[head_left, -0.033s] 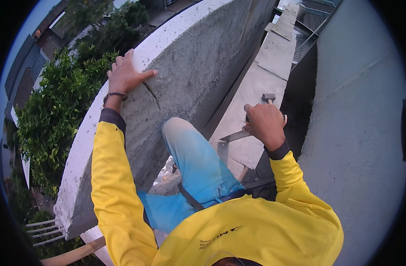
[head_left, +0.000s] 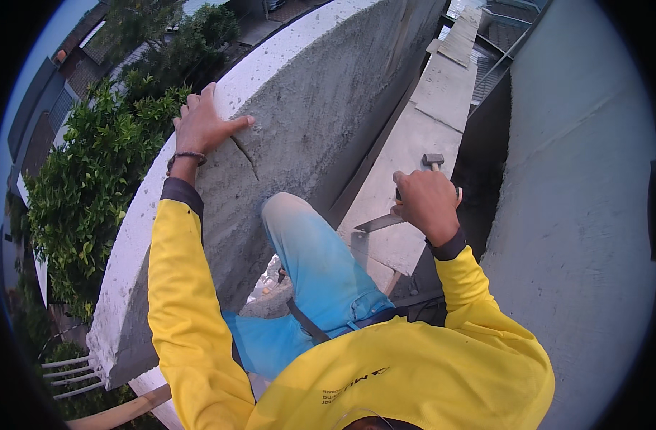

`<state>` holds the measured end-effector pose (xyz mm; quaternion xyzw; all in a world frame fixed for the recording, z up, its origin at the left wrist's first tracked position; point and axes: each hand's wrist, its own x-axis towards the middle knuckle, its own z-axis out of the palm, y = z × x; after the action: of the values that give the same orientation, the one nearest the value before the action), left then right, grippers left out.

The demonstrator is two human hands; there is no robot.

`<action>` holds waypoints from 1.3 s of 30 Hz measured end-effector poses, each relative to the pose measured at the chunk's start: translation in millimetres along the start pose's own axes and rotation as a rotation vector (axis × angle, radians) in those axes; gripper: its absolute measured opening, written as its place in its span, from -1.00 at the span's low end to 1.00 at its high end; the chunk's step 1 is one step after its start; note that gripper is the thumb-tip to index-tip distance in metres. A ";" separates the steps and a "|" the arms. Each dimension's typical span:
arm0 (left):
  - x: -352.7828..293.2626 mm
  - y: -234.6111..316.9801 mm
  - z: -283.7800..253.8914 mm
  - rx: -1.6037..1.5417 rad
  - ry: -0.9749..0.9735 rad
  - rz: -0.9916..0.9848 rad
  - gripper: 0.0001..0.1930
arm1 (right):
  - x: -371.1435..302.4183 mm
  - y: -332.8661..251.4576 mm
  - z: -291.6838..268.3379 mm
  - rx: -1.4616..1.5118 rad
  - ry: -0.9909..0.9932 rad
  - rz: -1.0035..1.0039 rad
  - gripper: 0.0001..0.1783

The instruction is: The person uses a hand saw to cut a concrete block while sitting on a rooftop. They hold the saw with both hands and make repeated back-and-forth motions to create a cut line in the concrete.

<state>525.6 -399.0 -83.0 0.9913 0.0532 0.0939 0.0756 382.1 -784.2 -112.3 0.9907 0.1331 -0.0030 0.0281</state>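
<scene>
My left hand (head_left: 202,127) rests on the top edge of a curved concrete wall (head_left: 299,107), fingers spread over the pale rim and thumb stretched along the inner face. Just below that thumb, a dark crack (head_left: 245,158) runs down the rough grey surface. My right hand (head_left: 428,204) is closed round the handle of a handsaw; its short toothed blade (head_left: 380,223) points left, over the plank walkway (head_left: 432,132). Beyond my right knuckles lies a hammer (head_left: 433,160) on the boards, its lower handle hidden by the hand.
My bent knee (head_left: 296,215) is against or close to the wall. A smooth grey wall (head_left: 579,186) rises on the right, with a dark gap beside the planks. Bare rods (head_left: 73,373) stick out of the concrete at lower left, near a wooden pole (head_left: 120,410). Leafy trees (head_left: 91,193) stand outside.
</scene>
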 end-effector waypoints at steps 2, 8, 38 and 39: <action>0.0 1.5 -1.2 -0.003 -0.011 -0.009 0.29 | 1.1 -0.1 0.0 -0.001 -0.015 0.001 -0.60; -3.7 3.9 -4.2 -0.016 -0.007 -0.001 0.25 | 0.2 0.4 2.1 -0.003 0.007 0.026 -0.78; -2.9 2.5 0.0 0.017 0.014 0.001 0.25 | -18.3 3.4 2.7 -0.035 0.037 0.057 -0.65; -2.9 2.5 0.4 0.023 0.023 0.003 0.25 | -18.1 3.4 2.4 -0.046 0.013 0.057 -0.57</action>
<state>523.1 -401.9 -83.5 0.9911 0.0535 0.1046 0.0634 365.5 -792.4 -114.2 0.9932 0.1051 0.0072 0.0501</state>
